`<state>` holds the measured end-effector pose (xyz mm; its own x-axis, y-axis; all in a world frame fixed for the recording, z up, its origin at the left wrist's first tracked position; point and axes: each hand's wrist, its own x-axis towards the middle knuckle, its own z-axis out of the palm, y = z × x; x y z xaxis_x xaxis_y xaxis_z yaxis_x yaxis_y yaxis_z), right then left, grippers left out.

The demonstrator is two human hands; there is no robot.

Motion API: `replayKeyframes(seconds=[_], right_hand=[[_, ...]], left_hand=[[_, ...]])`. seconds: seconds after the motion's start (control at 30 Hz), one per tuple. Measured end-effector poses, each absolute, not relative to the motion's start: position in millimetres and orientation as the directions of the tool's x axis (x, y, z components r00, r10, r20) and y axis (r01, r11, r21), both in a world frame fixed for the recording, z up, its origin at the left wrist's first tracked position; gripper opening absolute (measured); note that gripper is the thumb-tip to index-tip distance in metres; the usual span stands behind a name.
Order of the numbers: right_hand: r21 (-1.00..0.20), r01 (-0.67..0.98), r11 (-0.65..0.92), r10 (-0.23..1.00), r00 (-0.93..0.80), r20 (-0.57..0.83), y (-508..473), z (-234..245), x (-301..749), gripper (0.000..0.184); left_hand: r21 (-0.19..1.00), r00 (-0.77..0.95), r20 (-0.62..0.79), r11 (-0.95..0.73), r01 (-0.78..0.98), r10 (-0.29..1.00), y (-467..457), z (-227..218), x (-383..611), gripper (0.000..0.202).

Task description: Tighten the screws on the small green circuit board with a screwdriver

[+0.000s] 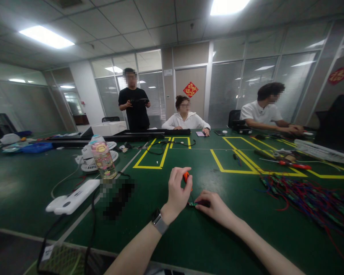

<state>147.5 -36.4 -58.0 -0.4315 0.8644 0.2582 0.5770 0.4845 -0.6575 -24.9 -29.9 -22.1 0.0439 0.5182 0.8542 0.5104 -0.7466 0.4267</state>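
Observation:
My left hand (178, 193), with a watch (159, 221) on its wrist, is closed around an orange-handled screwdriver (186, 176). The tool stands nearly upright, and its thin dark shaft points down at a small green circuit board (192, 204) on the table. Whether the tip touches the board is too small to tell. My right hand (213, 205) rests on the green tabletop (172, 244), its thumb and fingers pinching the board's right edge. On the right lies a tangled pile of red and blue wires with small green boards (306, 198).
A drink bottle (103, 158), a white fan (87, 162) and a white power strip-like device (74, 198) stand on the left. Yellow tape (147, 167) marks the table. A red-handled screwdriver (295, 165) and a white keyboard (323, 149) lie right. Three people are across the table.

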Motion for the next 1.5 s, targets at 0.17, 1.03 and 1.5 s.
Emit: replayKeyframes(seconds=[0.17,1.03,1.5], right_hand=[[-0.661,0.575,0.483,0.864,-0.436,0.253,-35.0,-58.7,147.5,0.010],[-0.652,0.570,0.499,0.855,-0.445,0.266,-33.2,-62.4,149.1,0.010],[-0.651,0.570,0.502,0.855,-0.440,0.274,-34.4,-61.8,149.3,0.010]], left_hand=[[0.463,0.063,0.834,-0.757,0.460,0.548,-32.0,-20.6,-24.5,0.037],[0.443,0.079,0.848,-0.782,0.439,0.524,-31.8,-17.0,-26.0,0.035],[0.416,-0.011,0.869,-0.718,0.558,0.495,-31.4,-18.7,-25.7,0.025]])
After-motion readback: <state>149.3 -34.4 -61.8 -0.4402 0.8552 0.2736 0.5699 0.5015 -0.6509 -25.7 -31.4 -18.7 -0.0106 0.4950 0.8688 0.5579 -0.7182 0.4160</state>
